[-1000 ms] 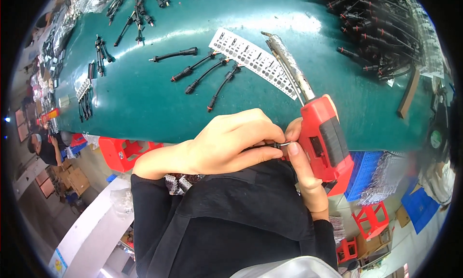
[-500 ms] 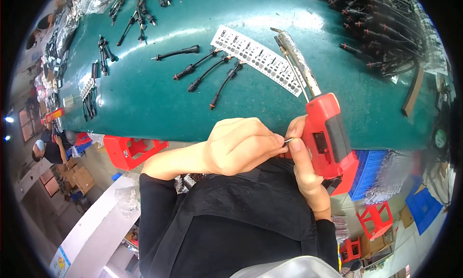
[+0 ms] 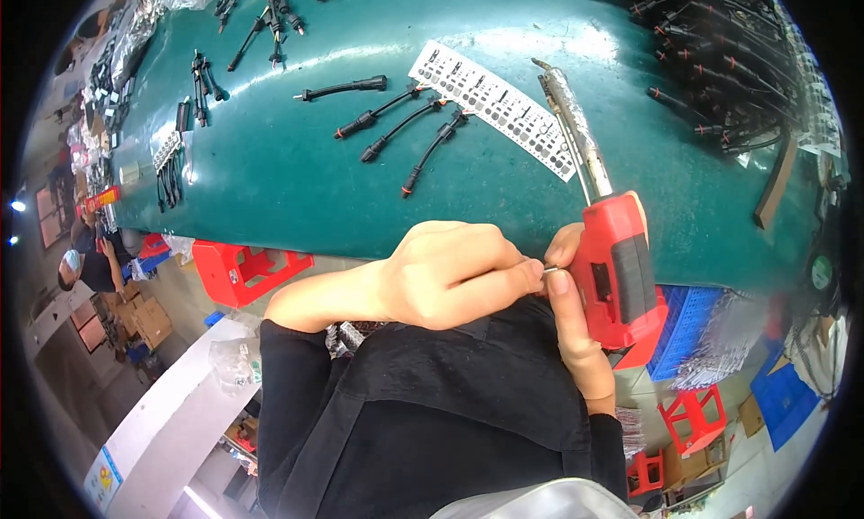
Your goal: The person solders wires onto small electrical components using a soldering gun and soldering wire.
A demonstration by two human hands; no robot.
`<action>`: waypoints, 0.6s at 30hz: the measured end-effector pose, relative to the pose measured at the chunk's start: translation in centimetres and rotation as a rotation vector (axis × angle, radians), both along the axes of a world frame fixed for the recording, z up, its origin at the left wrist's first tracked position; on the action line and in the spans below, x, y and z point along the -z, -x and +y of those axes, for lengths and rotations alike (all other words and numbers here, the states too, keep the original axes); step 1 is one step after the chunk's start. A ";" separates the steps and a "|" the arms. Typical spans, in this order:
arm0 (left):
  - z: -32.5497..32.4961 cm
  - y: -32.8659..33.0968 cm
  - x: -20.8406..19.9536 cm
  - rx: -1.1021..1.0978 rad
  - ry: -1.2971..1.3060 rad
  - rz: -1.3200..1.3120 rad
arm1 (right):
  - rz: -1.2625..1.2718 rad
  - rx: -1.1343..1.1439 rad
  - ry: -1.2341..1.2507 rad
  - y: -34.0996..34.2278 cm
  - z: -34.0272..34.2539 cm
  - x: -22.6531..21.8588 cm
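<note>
Low in front of me, at the table's near edge, my left hand [image 3: 454, 274] is closed, its fingertips pinching a thin, short metallic piece [image 3: 551, 270]. My right hand [image 3: 572, 325] meets it there, thumb and forefinger pressed against the same piece. That right hand also holds a red and black soldering gun [image 3: 612, 267], whose metal barrel and thin side tube point up and away over the table. Most of the fingers around the gun are hidden behind it. Beyond the hands lies a white perforated strip [image 3: 493, 109], with short black connector cables [image 3: 434, 154] at its left edge.
A big heap of black cables [image 3: 729, 69] lies at the far right beside a wooden bar [image 3: 776, 181]. More cables [image 3: 274, 19] are at the far left of the green table [image 3: 297, 186]. A red stool [image 3: 243, 271] and a blue crate [image 3: 686, 330] stand below the edge. Another person [image 3: 94, 267] is far left.
The soldering gun and right hand have shifted slightly right and down in the picture. Both hands still meet at the thin piece. The table's things appear shifted a little as the view moves.
</note>
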State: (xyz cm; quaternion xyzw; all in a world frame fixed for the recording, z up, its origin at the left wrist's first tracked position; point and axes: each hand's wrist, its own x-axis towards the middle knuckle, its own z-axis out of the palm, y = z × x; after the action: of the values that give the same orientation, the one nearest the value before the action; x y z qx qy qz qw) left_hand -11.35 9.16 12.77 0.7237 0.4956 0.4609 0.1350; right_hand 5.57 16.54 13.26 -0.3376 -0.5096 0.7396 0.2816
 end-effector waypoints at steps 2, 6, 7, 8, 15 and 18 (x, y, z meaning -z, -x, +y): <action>0.0 -0.2 0.1 -0.032 -0.035 0.027 | 0.019 -0.055 -0.083 0.0 0.1 0.1; 0.0 -0.9 0.8 -0.204 -0.171 0.065 | -0.063 -0.107 -0.030 -0.3 0.0 0.2; 0.0 -1.1 0.9 -0.206 -0.169 0.066 | -0.052 -0.092 0.011 -0.3 0.0 0.0; 0.2 -1.2 1.1 -0.223 -0.197 0.058 | -0.041 -0.077 0.053 -0.2 0.0 -0.1; 0.6 1.7 -1.4 -0.152 0.323 0.277 | 0.005 0.017 -0.058 -1.1 -0.2 1.0; 1.9 4.1 0.5 -0.434 0.323 -0.079 | 0.055 0.146 -0.038 -1.1 0.2 0.7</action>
State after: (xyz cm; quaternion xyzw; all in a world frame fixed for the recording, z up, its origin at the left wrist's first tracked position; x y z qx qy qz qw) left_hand -15.47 11.05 12.31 0.5510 0.7007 0.4219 0.1658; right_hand 6.71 16.73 12.54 -0.3480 -0.4896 0.7164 0.3549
